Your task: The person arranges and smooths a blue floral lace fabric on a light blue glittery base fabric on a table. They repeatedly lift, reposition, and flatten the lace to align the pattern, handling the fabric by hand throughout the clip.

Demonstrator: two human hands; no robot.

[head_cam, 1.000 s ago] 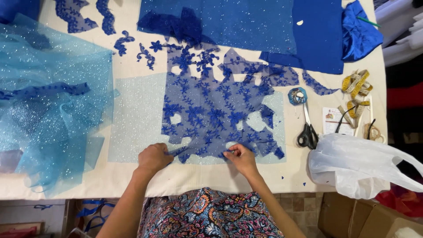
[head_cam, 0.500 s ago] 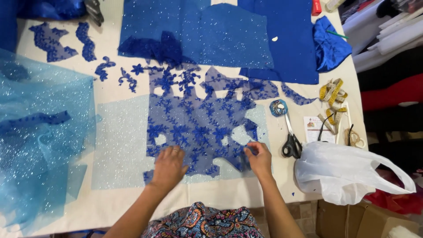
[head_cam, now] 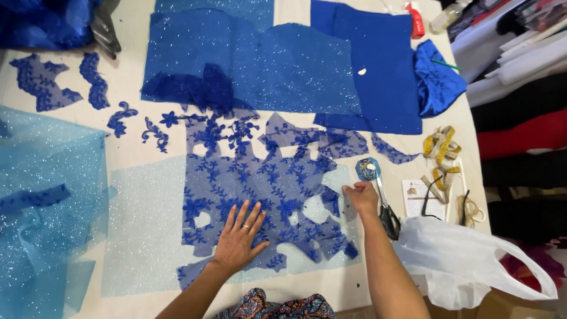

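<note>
The left hand (head_cam: 239,236) lies flat with fingers spread, palm down on the blue floral lace (head_cam: 260,183), which spreads across the middle of the surface (head_cam: 133,88) over a pale glittery tulle panel (head_cam: 142,218). The right hand (head_cam: 361,198) sits at the lace's right edge, its grip pressed together, fingertips pinching the lace border. Just right of that hand lie scissors (head_cam: 384,207), and beyond them a yellow measuring tape (head_cam: 440,147). A white plastic bag (head_cam: 466,260) rests at the near right corner. Dark blue sparkly fabric (head_cam: 254,59) lies at the far side, light blue tulle (head_cam: 41,207) at the left.
</note>
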